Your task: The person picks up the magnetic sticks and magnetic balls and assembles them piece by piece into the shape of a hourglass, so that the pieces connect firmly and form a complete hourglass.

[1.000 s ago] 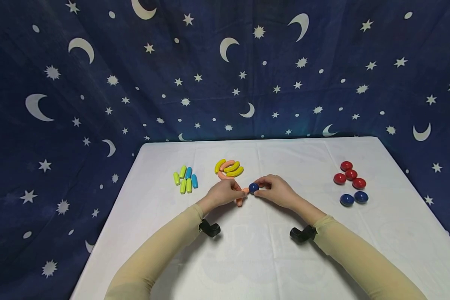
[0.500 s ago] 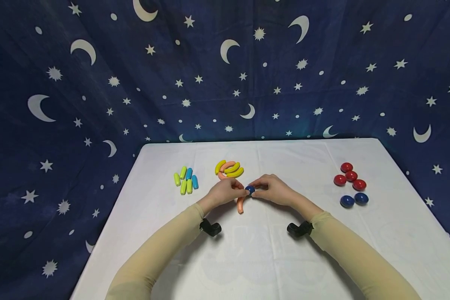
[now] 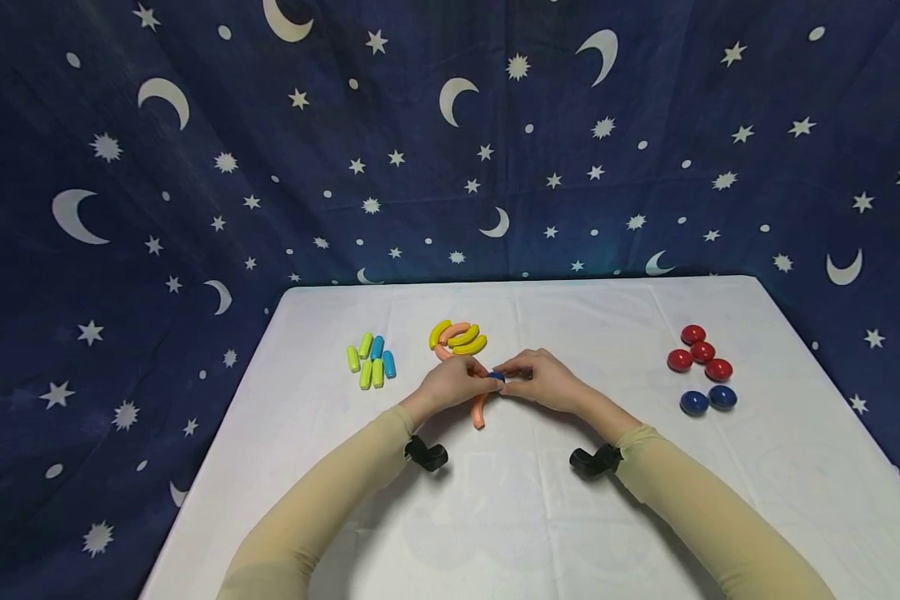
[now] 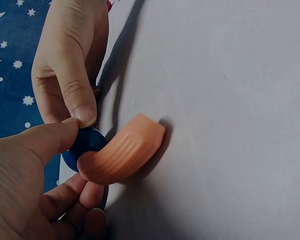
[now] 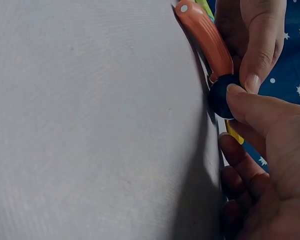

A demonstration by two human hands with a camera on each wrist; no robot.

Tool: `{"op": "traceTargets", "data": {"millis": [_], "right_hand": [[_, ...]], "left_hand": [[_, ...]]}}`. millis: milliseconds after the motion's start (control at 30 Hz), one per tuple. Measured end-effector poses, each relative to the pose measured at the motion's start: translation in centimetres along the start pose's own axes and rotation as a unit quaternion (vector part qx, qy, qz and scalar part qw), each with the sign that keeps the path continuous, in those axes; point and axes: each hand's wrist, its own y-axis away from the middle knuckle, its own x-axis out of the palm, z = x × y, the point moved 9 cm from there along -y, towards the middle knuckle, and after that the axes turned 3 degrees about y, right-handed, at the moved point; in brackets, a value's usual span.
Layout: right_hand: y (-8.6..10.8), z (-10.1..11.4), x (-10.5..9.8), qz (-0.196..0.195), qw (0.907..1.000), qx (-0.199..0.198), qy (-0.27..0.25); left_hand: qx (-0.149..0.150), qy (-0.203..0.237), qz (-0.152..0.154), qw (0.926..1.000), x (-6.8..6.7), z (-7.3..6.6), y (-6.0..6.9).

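At the table's middle my left hand (image 3: 452,387) and right hand (image 3: 547,382) meet around a dark blue ball (image 5: 220,96). Both hands pinch the ball, thumbs close together on it in the wrist views. An orange curved piece (image 4: 125,151) with ridged sides meets the ball and reaches out toward the near side, its free end in sight. In the head view most of the ball (image 3: 497,377) is hidden by fingers. Behind the left hand another orange curved piece (image 3: 442,352) is partly covered.
Yellow and orange curved pieces (image 3: 468,345) lie beyond the hands. Green and blue short rods (image 3: 377,372) are grouped on the left. On the right are several red balls (image 3: 679,361) and two blue balls (image 3: 694,403). A starry cloth (image 3: 390,125) hangs behind the white table (image 3: 480,533).
The right hand has moved slightly left with the blue ball, up to the left fingers, which now hold it too. The orange curved piece has swung so its free end points nearer the front.
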Motion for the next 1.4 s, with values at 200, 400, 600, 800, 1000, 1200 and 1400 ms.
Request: {"op": "traceTargets", "data": {"millis": [200,400,600,800,1000,1200,1400], "right_hand": [[-0.4,-0.5,0.1,-0.013,0.9997,0.014,0.011],[-1.7,-0.4,-0.7,-0.051,0.9950,0.018,0.084],[-5.0,0.8,-0.8,-0.075,0.9751,0.000,0.209],[-6.9,1.6,-0.3,-0.054,0.9648,0.001,0.258],[-5.6,1.5,-1.1,-0.046,0.9583,-0.016,0.282],[-2.6,-0.7,-2.9,-0.019,0.9719,0.015,0.234],[-1.1,-2.4,-3.8,-0.047,0.9802,0.048,0.186]], "left_hand": [[-0.010,-0.002,-0.003,0.9999,-0.4,0.4,0.3],[-0.012,0.002,0.003,0.9999,-0.8,1.1,0.7],[-0.015,0.028,0.003,0.9995,-1.1,1.8,1.1],[-0.020,0.048,0.002,0.9986,-1.3,2.0,1.4],[-0.018,0.044,0.002,0.9989,-1.4,1.9,1.4],[-0.023,0.033,0.004,0.9992,-1.5,2.1,1.4],[-0.016,0.034,0.005,0.9993,-1.4,2.3,1.2]]}}
